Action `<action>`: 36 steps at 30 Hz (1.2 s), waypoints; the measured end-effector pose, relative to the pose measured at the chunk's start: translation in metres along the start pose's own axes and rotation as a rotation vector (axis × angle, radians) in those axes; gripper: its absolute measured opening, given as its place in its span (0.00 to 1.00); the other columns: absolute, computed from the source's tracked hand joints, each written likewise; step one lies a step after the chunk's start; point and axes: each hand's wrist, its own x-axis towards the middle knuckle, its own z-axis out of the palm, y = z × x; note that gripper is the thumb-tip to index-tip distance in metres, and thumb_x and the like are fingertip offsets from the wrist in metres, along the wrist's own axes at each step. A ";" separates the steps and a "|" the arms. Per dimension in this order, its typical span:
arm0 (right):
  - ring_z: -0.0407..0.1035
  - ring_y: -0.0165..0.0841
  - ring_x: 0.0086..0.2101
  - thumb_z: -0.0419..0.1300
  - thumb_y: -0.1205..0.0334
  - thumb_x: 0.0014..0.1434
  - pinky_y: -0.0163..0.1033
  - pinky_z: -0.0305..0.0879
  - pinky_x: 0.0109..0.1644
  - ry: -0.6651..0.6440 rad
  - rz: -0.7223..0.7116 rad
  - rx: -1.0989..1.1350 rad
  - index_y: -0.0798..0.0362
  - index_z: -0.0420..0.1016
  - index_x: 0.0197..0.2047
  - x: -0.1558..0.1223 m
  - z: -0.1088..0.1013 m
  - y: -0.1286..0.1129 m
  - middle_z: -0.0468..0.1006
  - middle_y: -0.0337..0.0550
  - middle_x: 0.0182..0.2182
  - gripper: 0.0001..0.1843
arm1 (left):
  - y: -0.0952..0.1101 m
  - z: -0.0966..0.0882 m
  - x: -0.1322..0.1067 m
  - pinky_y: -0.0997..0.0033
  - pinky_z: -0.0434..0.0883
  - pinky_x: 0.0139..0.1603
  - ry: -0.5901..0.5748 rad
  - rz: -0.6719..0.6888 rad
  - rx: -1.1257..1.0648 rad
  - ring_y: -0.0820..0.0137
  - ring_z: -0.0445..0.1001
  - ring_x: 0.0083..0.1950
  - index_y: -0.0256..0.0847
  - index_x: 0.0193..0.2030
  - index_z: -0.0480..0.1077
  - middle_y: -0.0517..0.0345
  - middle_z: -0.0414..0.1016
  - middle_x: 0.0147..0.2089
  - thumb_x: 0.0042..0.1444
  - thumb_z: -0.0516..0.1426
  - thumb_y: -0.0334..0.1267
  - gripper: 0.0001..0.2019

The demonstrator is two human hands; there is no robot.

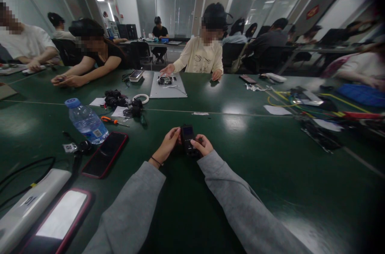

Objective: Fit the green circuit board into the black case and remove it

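Note:
A small black handheld device with a little dark screen and a few buttons is held upright over the green table. Its kind is not clear; it resembles a compact meter or recorder. My left hand grips its left edge, thumb along the side and a dark band on the wrist. On the right edge, my right hand is closed round the device, thumb on its front near the buttons. The fingers behind the device are hidden.
Left of my arms lie a water bottle, a phone, a lit phone, a white box and an orange screwdriver. Tangled cables lie beyond. A person sits opposite at a grey mat; cables crowd the right.

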 end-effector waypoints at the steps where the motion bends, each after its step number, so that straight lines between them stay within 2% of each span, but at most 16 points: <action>1: 0.66 0.30 0.23 0.70 0.47 0.34 0.35 0.63 0.26 0.001 0.000 0.002 0.50 0.56 0.33 0.000 0.000 0.000 0.69 0.34 0.25 0.31 | -0.001 0.000 0.001 0.77 0.64 0.31 -0.001 0.000 -0.015 0.78 0.65 0.28 0.39 0.46 0.67 0.63 0.65 0.29 0.50 0.57 0.51 0.21; 5: 0.64 0.28 0.23 0.70 0.47 0.35 0.34 0.62 0.27 0.011 -0.028 -0.026 0.50 0.57 0.32 -0.001 0.001 0.001 0.67 0.33 0.24 0.30 | -0.003 -0.002 0.004 0.77 0.65 0.31 0.040 -0.014 -0.094 0.79 0.66 0.28 0.39 0.45 0.68 0.63 0.66 0.30 0.50 0.57 0.50 0.20; 8: 0.63 0.28 0.25 0.69 0.46 0.36 0.34 0.62 0.28 0.044 -0.101 -0.086 0.50 0.58 0.32 -0.001 0.003 0.002 0.66 0.34 0.25 0.29 | -0.003 -0.002 0.004 0.76 0.66 0.32 0.063 -0.040 -0.114 0.78 0.68 0.30 0.40 0.46 0.68 0.61 0.69 0.32 0.50 0.58 0.50 0.20; 12: 0.63 0.29 0.28 0.68 0.46 0.38 0.35 0.61 0.33 0.099 -0.216 -0.160 0.50 0.58 0.33 0.000 0.005 0.007 0.65 0.34 0.26 0.27 | 0.001 -0.001 0.001 0.75 0.67 0.36 0.016 -0.033 -0.102 0.77 0.70 0.32 0.39 0.47 0.67 0.58 0.71 0.35 0.51 0.57 0.50 0.20; 16: 0.63 0.30 0.30 0.66 0.47 0.41 0.36 0.61 0.36 0.145 -0.249 -0.225 0.50 0.59 0.36 0.000 0.005 0.013 0.66 0.36 0.28 0.26 | 0.001 -0.001 0.000 0.70 0.68 0.43 0.002 -0.019 -0.045 0.73 0.71 0.39 0.38 0.51 0.65 0.53 0.71 0.41 0.51 0.59 0.46 0.22; 21: 0.65 0.31 0.31 0.66 0.48 0.43 0.37 0.62 0.37 0.113 -0.271 -0.205 0.50 0.58 0.38 0.002 0.005 0.016 0.67 0.37 0.29 0.26 | -0.004 -0.002 0.002 0.65 0.67 0.47 0.012 -0.016 -0.029 0.70 0.72 0.42 0.38 0.52 0.64 0.51 0.72 0.44 0.45 0.63 0.40 0.27; 25: 0.66 0.32 0.33 0.66 0.48 0.42 0.38 0.62 0.39 0.099 -0.284 -0.204 0.50 0.57 0.40 0.001 0.006 0.017 0.69 0.38 0.31 0.28 | -0.004 -0.002 0.002 0.63 0.67 0.49 0.020 -0.006 -0.035 0.70 0.72 0.43 0.38 0.52 0.64 0.50 0.72 0.44 0.45 0.63 0.40 0.26; 32: 0.67 0.34 0.36 0.64 0.52 0.46 0.41 0.64 0.40 0.036 -0.332 -0.233 0.50 0.56 0.43 0.001 0.006 0.018 0.69 0.41 0.34 0.26 | -0.001 -0.002 0.000 0.65 0.67 0.49 0.000 -0.008 -0.052 0.70 0.72 0.43 0.38 0.52 0.64 0.50 0.72 0.46 0.48 0.62 0.40 0.24; 36: 0.66 0.35 0.38 0.62 0.52 0.47 0.42 0.64 0.43 0.076 -0.381 -0.321 0.51 0.56 0.44 0.002 0.004 0.020 0.69 0.44 0.36 0.25 | -0.001 -0.003 0.001 0.67 0.68 0.47 -0.009 -0.043 -0.110 0.71 0.72 0.43 0.38 0.51 0.66 0.50 0.71 0.47 0.50 0.60 0.39 0.21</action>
